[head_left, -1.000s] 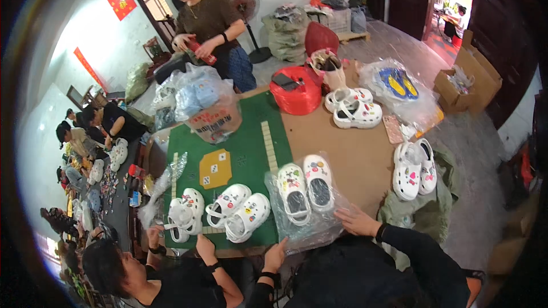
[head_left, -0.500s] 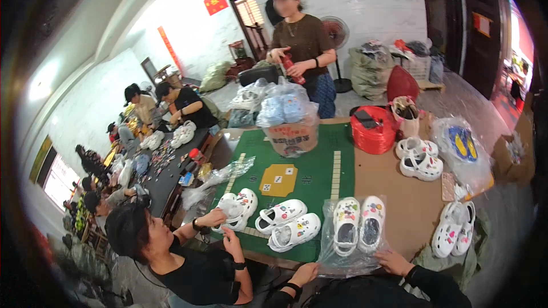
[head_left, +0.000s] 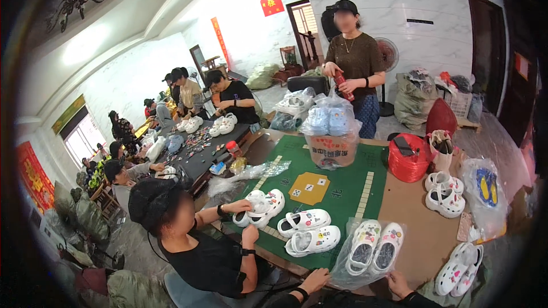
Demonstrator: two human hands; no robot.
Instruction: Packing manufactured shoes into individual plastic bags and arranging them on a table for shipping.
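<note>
A pair of white clogs point(head_left: 381, 246) with colourful charms lies side by side in a clear plastic bag point(head_left: 342, 268) at the table's near edge. My left hand point(head_left: 315, 280) is closed on the bag's near left corner. At its near right corner my right hand point(head_left: 398, 283) pinches the plastic. Both of my hands are low in the picture, partly cut off by dark sleeves and the lower edge. Left of the bag stands another pair of white charmed clogs point(head_left: 313, 240), unbagged, on the green mat point(head_left: 274, 194).
A co-worker point(head_left: 197, 245) at my left handles white clogs point(head_left: 265, 206). Another person point(head_left: 357, 60) stands across the table holding a red object. Bagged blue clogs point(head_left: 328, 121) top a bucket-like container point(head_left: 333, 153). A red twine roll point(head_left: 409, 158) and more clogs point(head_left: 445, 195) sit right.
The view has turned left, so the scene sits further right and lower. My hands remain at the bag's near corners. The co-worker's hands stay at their clogs.
</note>
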